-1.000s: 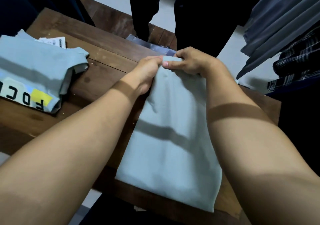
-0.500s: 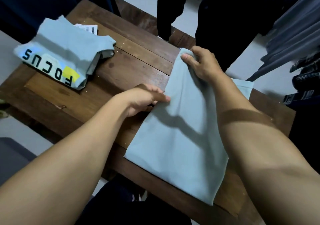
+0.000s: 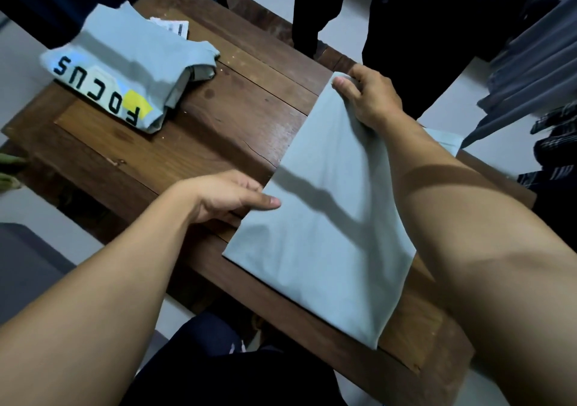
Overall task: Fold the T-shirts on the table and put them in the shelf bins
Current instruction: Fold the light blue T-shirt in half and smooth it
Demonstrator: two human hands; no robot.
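A pale blue T-shirt [image 3: 324, 237], folded into a long strip, lies across the right half of the wooden table [image 3: 237, 118]. My right hand [image 3: 367, 95] grips its far end, fingers closed on the cloth. My left hand [image 3: 228, 193] rests at the strip's left edge near the middle, thumb on top of the fabric and fingers at or under the edge. A second pale blue T-shirt [image 3: 125, 62], folded with the word FOCUS showing, sits at the table's far left corner.
A white paper tag [image 3: 170, 26] pokes out behind the folded FOCUS shirt. Someone in dark trousers [image 3: 315, 9] stands beyond the table's far edge. Grey and checked garments [image 3: 530, 62] hang at the right. No shelf bins are in view.
My left hand left the far end of the strip and slid back along its left edge to the middle. My right hand stayed on the far end. The camera view shifted right.
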